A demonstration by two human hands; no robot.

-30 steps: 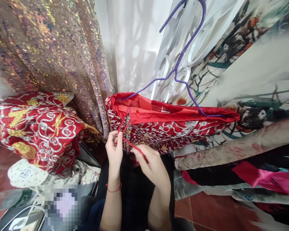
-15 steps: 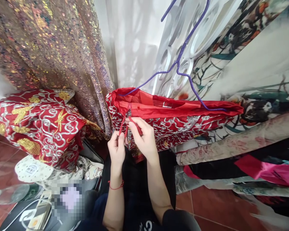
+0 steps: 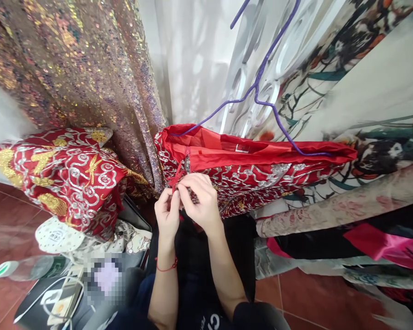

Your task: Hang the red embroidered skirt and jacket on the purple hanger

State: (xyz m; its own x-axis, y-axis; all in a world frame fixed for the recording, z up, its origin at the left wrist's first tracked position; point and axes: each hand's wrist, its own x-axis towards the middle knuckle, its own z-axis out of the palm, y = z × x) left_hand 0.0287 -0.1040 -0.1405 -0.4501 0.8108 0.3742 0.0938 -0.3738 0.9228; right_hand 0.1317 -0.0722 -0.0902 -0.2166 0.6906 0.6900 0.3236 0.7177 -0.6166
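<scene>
Now hands together: bare left hand [image 3: 167,216] and bare right hand [image 3: 203,201], apart a second ago, pinch thin red fabric cord [image 3: 175,178] below left end of red satin waistband [image 3: 227,157] (purple wire hanger [image 3: 256,87] above); cord work gathered at one spot.

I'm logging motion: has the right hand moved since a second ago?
Yes: against the purple hanger, the right hand has moved up and left in the picture, closer to the left hand.
</scene>
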